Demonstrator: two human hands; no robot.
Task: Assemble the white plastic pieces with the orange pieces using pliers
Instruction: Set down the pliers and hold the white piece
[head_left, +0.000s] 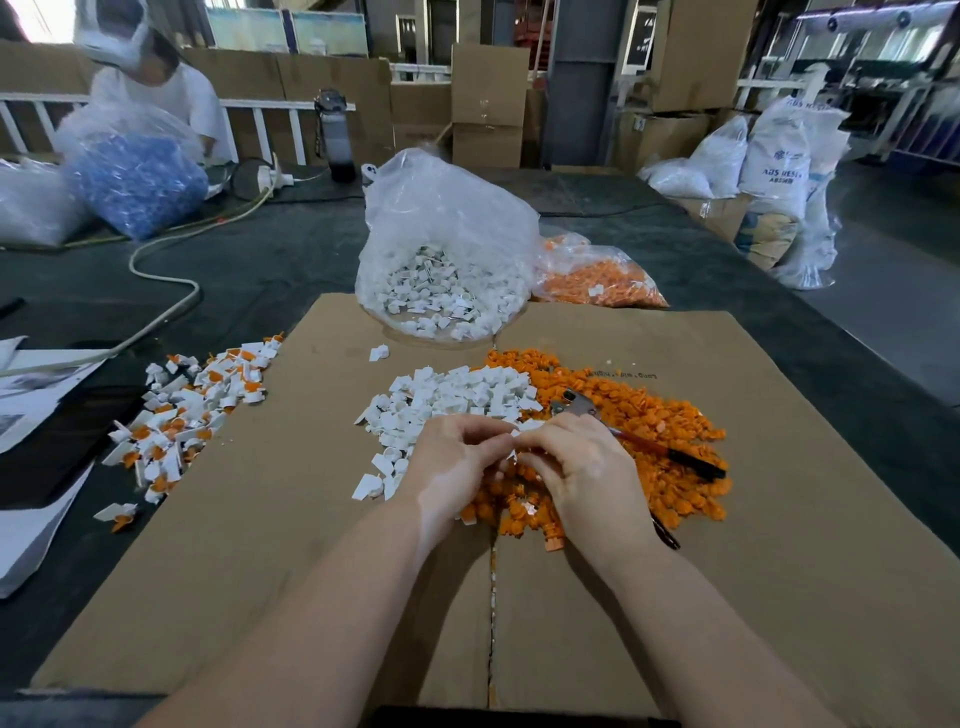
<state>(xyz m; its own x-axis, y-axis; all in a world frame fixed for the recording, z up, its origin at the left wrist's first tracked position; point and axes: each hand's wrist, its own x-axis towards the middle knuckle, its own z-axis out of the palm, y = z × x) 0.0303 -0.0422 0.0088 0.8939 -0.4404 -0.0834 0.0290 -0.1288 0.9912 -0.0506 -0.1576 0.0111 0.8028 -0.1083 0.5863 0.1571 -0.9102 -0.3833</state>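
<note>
Both forearms reach in from the bottom edge, bare, and meet over the middle of a flat sheet of cardboard (753, 519). The left hand (457, 467) is turned palm down, knuckles up, its fingers curled inward toward the right hand (576, 467), which mirrors it with fingers bent and thumb tucked forward. Between their fingertips they pinch a small white piece (522, 428); whether an orange part is already seated in it cannot be made out, as the fingers cover most of it.

Just beyond the hands lies a heap of white pieces (447, 400), small, hard-edged, matt plastic with squarish tabs. Touching it on the right is a broad heap of orange pieces (649, 415), rounder and glossier. The pliers (623, 431) lie on the orange heap just beside the right hand, bare metal head toward the white heap, handles dark with a red strip, held by neither hand.

To the left on the cardboard's edge sits a looser pile of joined pieces (187, 421), white with orange showing. At the far edge a crinkled clear bag (447, 249) stands open with white pieces inside, and a second bag (597, 280) of orange ones lies beside it on the dark table (260, 270).
</note>
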